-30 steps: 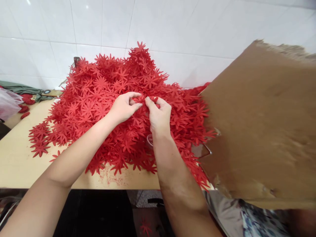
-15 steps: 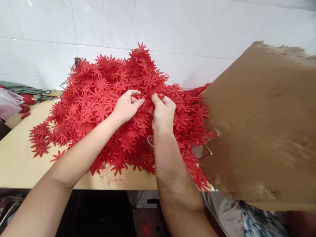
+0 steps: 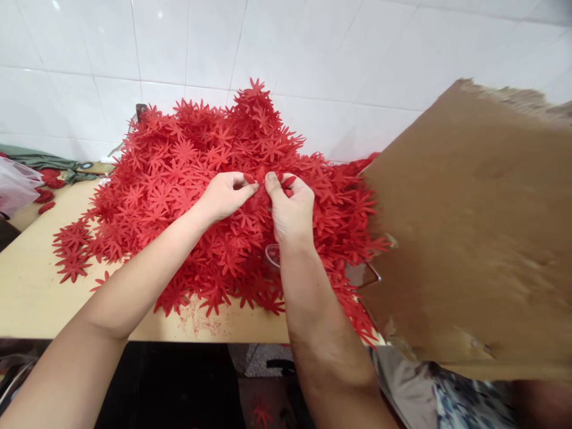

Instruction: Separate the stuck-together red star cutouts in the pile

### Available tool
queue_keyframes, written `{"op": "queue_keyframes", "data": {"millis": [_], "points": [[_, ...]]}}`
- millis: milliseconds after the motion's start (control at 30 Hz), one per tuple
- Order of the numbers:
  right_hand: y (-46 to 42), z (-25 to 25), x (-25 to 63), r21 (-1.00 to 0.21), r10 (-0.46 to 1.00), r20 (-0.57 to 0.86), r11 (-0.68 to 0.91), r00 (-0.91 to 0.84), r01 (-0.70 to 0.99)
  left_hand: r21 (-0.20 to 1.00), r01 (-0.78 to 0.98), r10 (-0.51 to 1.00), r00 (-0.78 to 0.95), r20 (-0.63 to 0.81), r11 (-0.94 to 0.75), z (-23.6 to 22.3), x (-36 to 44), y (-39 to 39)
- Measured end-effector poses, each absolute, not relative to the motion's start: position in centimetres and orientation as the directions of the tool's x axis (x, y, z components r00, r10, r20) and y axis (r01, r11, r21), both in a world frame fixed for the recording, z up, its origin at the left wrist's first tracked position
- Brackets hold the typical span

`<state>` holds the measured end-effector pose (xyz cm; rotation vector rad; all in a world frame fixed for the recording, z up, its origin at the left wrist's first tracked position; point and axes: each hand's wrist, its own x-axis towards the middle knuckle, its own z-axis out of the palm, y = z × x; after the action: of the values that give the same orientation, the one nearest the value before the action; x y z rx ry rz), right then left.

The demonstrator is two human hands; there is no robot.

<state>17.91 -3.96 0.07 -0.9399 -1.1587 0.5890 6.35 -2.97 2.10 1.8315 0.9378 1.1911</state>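
A big heap of red flower-shaped cutouts [image 3: 183, 152] with pointed petals covers the middle of the table. In front of it, my right hand [image 3: 292, 208] pinches a red petalled cutout [image 3: 261, 179] between thumb and fingers. My left hand [image 3: 227, 193] meets it from the left, with thumb and forefinger closed on a petal of the same piece. The fingers hide part of the cutout. Below my right hand, the rim of a small clear round container [image 3: 272, 255] shows among the cutouts.
On the right a large torn brown cardboard sheet [image 3: 469, 238] leans over the pale wooden table [image 3: 31, 286]. A bent metal wire [image 3: 373, 275] pokes out beside it. A white plastic bag [image 3: 15, 187] lies far left. Behind stands a white tiled wall [image 3: 348, 65].
My left hand has come to the right hand, and its thumb and forefinger have closed on the red cutout. The right hand has shifted slightly left.
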Motion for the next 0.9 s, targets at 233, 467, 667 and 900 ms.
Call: {"op": "queue_keyframes", "data": {"millis": [233, 467, 667, 900], "points": [[-4.0, -0.3, 18.8, -0.869, 0.827, 0.455, 0.494, 0.331, -0.039, 0.814, 0.306, 0.869, 0.190, 0.457, -0.494, 1.8, 5.7, -2.2], [-4.5, -0.2, 18.6, -0.922, 0.926, 0.353, 0.368, 0.131, -0.119, 0.836, 0.229, 0.865, 0.200, 0.461, -0.499, 1.6, 5.7, -2.0], [-4.0, -0.3, 18.4, -0.906, 0.938, 0.315, 0.342, 0.143, -0.250, 0.901, 0.135, 0.905, 0.170, 0.389, -0.413, 2.0, 5.7, -2.5], [-3.2, -0.6, 19.7, -0.938, 0.964, 0.157, 0.213, 0.214, -0.273, 0.846, 0.291, 0.867, -0.091, 0.489, -0.446, 2.5, 4.4, -0.5]]}}
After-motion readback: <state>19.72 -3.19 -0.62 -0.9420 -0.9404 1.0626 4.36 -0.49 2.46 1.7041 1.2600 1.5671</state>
